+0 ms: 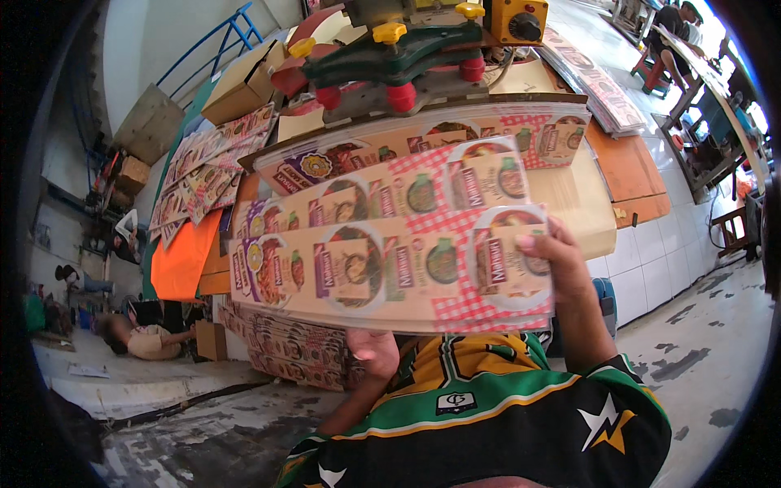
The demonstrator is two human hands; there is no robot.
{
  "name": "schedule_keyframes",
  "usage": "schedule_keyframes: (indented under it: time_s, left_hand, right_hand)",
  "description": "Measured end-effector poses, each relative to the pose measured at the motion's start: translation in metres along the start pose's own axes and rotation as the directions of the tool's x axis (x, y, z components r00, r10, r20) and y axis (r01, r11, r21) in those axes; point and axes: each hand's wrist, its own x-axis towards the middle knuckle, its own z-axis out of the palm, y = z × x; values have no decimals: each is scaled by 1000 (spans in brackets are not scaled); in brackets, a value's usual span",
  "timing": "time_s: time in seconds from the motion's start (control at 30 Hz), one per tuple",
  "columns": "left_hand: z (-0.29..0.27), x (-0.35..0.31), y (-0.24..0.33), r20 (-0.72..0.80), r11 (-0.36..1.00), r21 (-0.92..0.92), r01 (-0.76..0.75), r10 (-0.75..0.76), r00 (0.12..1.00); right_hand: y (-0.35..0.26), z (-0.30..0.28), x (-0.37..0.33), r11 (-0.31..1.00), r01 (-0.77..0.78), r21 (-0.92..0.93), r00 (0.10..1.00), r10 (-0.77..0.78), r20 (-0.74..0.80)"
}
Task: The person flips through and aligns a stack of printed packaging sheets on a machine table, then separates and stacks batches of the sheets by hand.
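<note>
My right hand (561, 256) grips the right end of a printed packaging sheet (411, 305), thumb on top and fingers behind it. The sheet is peach with food pictures and a red checked pattern, and it is held tilted over my lap. Just under its lower edge is my left hand (376, 351), palm up and loosely open, with some of its fingers hidden by the sheet. A second matching sheet (370, 183) lies just behind the first, overlapped by it. Farther back, a stack of such sheets (561, 114) rests against the front of a machine.
The machine has a green clamp (390, 57) with yellow knobs and red feet, beside a yellow control box (519, 22). Loose printed sheets (207, 167), an orange sheet (185, 259) and a cardboard box (244, 81) lie left. More bundled sheets (293, 346) are below. Other people sit farther off.
</note>
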Motion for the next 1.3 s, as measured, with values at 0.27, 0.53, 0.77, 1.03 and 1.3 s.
schedule_keyframes:
  time_s: [0.27, 0.53, 0.77, 1.03, 1.3]
  left_hand:
    - [46, 12, 9, -173, 968, -251, 32, -77, 982]
    - [54, 33, 15, 186, 922, -57, 382, -366, 912]
    - [77, 105, 9, 311, 840, 21, 542, -520, 795]
    - [110, 150, -4, 325, 830, 38, 557, -537, 778]
    - [109, 162, -3, 472, 730, 86, 679, -630, 617]
  right_hand:
    - [-39, -23, -20, 979, 131, -158, 976, -155, -151]
    - [-59, -65, -22, 900, 310, -305, 944, -330, -14]
    - [-64, -103, -7, 744, 596, -303, 791, -610, 59]
    - [-70, -145, 9, 720, 652, -236, 758, -629, 173]
    - [-73, -149, 8, 646, 645, -409, 747, -645, 159]
